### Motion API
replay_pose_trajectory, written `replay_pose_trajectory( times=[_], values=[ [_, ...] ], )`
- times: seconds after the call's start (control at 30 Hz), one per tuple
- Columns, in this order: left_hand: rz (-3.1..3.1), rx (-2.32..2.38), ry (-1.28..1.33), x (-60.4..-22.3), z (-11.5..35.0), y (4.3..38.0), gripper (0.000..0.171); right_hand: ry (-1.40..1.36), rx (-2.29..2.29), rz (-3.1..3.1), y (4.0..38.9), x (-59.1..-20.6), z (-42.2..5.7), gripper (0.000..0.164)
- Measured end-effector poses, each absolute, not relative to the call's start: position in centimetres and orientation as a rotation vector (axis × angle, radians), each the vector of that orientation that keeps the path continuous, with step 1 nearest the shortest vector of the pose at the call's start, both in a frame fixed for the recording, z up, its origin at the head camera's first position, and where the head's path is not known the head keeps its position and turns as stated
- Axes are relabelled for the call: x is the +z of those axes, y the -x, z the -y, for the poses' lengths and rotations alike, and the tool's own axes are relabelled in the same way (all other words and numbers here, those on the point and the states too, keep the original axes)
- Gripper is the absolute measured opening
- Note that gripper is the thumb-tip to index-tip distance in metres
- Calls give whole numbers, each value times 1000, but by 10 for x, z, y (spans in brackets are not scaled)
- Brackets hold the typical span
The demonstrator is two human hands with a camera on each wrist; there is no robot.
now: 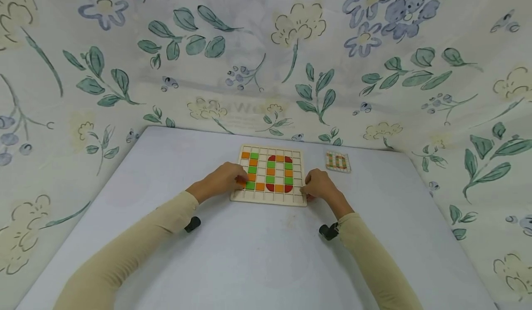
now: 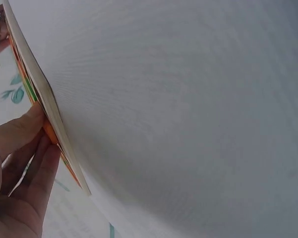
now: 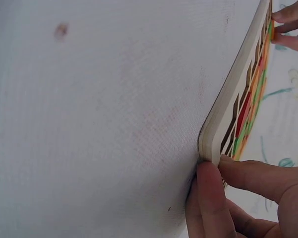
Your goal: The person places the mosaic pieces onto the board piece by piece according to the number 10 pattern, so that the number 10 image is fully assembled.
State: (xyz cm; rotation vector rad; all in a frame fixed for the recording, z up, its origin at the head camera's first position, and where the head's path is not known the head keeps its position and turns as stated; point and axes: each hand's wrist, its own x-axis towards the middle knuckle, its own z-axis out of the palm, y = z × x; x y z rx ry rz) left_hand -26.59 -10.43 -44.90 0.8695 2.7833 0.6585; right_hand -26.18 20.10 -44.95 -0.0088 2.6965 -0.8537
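Observation:
A square wooden grid board (image 1: 270,199) lies on the white table, with orange, green and red tiles in its cells forming the figures 1 and 0. At its lower left my left hand (image 1: 227,177) pinches an orange tile (image 2: 50,132) between thumb and fingers, right at the board's surface beside a green tile (image 1: 250,185). My right hand (image 1: 319,184) grips the board's right edge near the lower corner. In the right wrist view its thumb (image 3: 253,174) lies over the top of the rim while the fingers are at the side and below.
Behind my right hand lies a small square card (image 1: 338,162) printed with a coloured pattern of the same figures. Floral cloth (image 1: 249,60) rises around the back and sides of the table (image 1: 257,264). A black wrist device (image 1: 193,224) shows under the left sleeve, another (image 1: 329,231) by the right.

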Motion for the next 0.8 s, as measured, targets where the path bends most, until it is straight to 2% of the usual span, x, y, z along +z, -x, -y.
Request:
replay_pose_trajectory(
  times=[0.27,0.57,0.67,0.8],
  values=[
    [-2780,676,-968,-451,109,263,15,-3,-843,-2710,262,-451,-200,27],
    [-2770,618,-997,-448,110,260,12,-10,-830,-2702,266,-453,-200,27],
    [-2809,544,-969,-446,107,262,21,6,-815,-2699,265,-450,-201,31],
    [-2891,495,-871,-443,107,268,53,121,-800,-2844,263,-441,-203,48]
  ],
)
